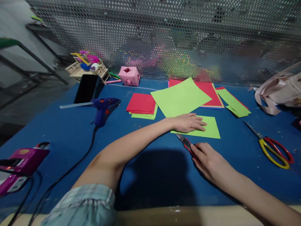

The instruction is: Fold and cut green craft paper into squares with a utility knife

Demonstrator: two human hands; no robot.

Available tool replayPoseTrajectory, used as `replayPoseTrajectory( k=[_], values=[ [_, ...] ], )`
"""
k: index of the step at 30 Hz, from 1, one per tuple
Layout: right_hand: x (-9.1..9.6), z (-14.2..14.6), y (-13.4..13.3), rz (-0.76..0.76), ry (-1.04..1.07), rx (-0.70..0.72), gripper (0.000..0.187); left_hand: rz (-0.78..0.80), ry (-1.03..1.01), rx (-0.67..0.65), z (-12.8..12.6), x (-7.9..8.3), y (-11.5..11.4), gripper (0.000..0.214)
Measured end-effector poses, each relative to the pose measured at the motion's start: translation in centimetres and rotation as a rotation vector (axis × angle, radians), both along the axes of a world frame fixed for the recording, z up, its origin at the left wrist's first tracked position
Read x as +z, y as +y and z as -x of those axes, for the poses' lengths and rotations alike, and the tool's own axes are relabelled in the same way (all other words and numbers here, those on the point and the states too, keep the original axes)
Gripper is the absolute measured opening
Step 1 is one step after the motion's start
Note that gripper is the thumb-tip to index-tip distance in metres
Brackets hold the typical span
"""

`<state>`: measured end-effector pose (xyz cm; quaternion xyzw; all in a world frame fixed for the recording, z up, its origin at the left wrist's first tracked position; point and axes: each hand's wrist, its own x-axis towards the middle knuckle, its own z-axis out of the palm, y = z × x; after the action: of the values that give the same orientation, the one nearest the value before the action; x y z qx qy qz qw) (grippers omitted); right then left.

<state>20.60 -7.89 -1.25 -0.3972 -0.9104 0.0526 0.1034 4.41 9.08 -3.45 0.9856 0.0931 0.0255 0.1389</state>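
My left hand (187, 122) lies flat, fingers stretched out, on a smaller light-green paper sheet (210, 127). In my right hand (208, 160) is a red utility knife (186, 142), its blade pointing up and left beside the sheet's lower edge. Whether the blade touches the paper I cannot tell. Just behind my left hand a larger light-green sheet (181, 97) lies turned at an angle, partly over a stack of red paper (209, 91). To its left is a pile of red squares (142, 103) with green ones under them.
Scissors (270, 144) lie at the right, near green paper strips (235, 102). On the left are a blue glue gun (102, 110) with a trailing cord, a phone (87, 88) and a purple power strip (22, 166). A pink paper box (129, 76) stands by the perforated metal panel (150, 47).
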Motion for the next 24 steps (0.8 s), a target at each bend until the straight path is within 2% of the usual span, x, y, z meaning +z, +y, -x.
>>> replayPoseTrajectory(
  k=[13, 24],
  values=[
    [-0.19, 0.46, 0.53, 0.010, -0.007, 0.022, 0.034, 0.052, -0.062, 0.000, 0.04, -0.12, 0.01, 0.046],
    [-0.08, 0.51, 0.58, 0.026, -0.008, 0.032, 0.036, 0.038, -0.016, 0.004, 0.07, 0.24, -0.13, 0.047]
  ],
)
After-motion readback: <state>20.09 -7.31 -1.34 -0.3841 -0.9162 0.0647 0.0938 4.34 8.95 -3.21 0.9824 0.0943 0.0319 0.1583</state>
